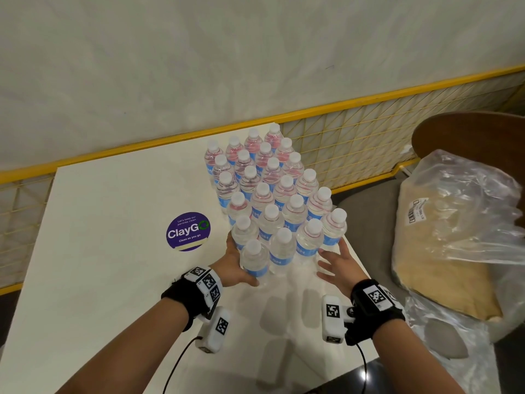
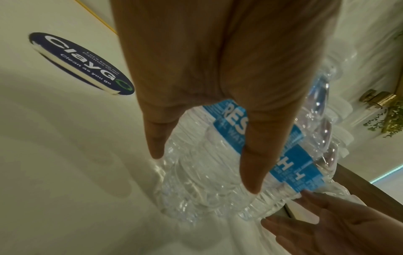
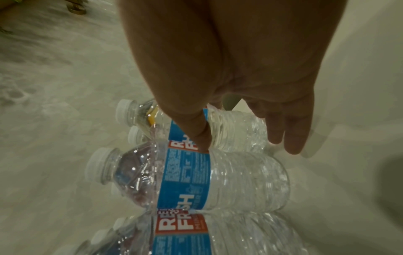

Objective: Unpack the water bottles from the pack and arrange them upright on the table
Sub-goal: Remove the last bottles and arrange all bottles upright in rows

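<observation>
Several clear water bottles (image 1: 272, 191) with white caps and blue labels stand upright in tight rows on the white table (image 1: 113, 251). My left hand (image 1: 233, 264) lies against the front-left corner of the block. Its fingers run straight along the left side and its thumb lies across the base of the nearest bottle (image 1: 254, 258). In the left wrist view the digits lie straight on that bottle (image 2: 209, 172). My right hand (image 1: 336, 261) is spread, fingers straight, at the front-right bottle (image 1: 309, 240). Its thumb touches a label (image 3: 185, 172).
A round purple sticker (image 1: 188, 231) lies left of the bottles. A yellow mesh railing (image 1: 369, 132) runs behind the table. The crumpled clear wrap with a cardboard base (image 1: 449, 237) sits on a chair (image 1: 468, 132) to the right. The table's right edge runs just beside my right hand.
</observation>
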The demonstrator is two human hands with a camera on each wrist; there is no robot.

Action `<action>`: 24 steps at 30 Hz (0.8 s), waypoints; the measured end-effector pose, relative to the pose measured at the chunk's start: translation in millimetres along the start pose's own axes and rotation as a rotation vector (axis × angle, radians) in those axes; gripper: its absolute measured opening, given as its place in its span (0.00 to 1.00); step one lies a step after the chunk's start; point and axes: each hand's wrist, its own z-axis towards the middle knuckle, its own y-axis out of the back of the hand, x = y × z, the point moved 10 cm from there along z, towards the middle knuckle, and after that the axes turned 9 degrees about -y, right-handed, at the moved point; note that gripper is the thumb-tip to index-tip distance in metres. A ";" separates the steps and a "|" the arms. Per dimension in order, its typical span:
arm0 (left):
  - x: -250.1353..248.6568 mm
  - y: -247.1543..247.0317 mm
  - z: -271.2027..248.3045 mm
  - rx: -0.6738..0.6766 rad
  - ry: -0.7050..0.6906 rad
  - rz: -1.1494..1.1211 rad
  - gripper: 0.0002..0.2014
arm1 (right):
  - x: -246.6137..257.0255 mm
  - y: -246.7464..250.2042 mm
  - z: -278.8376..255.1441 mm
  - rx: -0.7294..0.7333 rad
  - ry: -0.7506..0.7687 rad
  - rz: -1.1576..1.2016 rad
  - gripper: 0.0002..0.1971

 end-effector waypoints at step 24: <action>11.9 22.2 -10.3 -0.062 0.107 -0.103 0.65 | -3.3 14.6 -8.4 -0.111 -0.052 0.096 0.34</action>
